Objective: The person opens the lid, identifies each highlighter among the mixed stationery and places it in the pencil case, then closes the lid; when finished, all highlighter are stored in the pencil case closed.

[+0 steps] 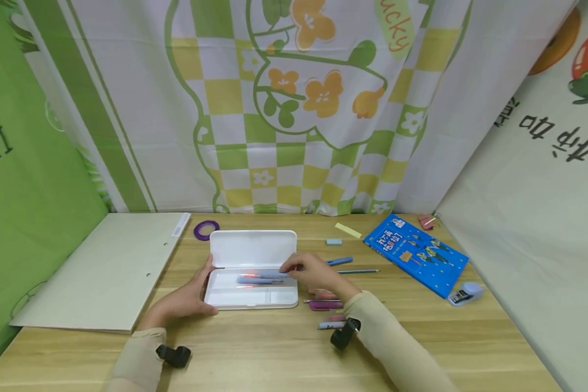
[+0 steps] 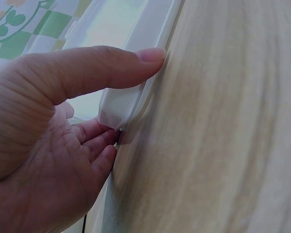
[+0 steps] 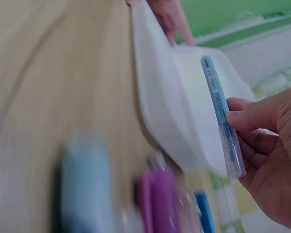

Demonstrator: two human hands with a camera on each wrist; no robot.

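An open white pencil case [image 1: 220, 300] lies on the table with its lid [image 1: 253, 249] tipped back. My left hand [image 1: 188, 296] grips its left end, the thumb [image 2: 150, 56] on the front edge and the fingers round the side. Above the case's right part, my right hand [image 1: 316, 272] pinches a light-blue pen [image 3: 214, 90] with a clear end between thumb and fingers. Inside the back compartment a light-blue pen [image 1: 250, 280] shows, partly overlapped by the held one. The front compartment has a small divider.
Right of the case lie a purple pen [image 1: 323, 305], a pale-blue pen [image 1: 329, 325], a blue pen [image 1: 340, 261] and a pencil [image 1: 360, 271]. Farther off are an eraser [image 1: 334, 242], blue book [image 1: 416, 253], stapler [image 1: 465, 294], purple tape roll [image 1: 206, 230] and large pale board [image 1: 103, 272].
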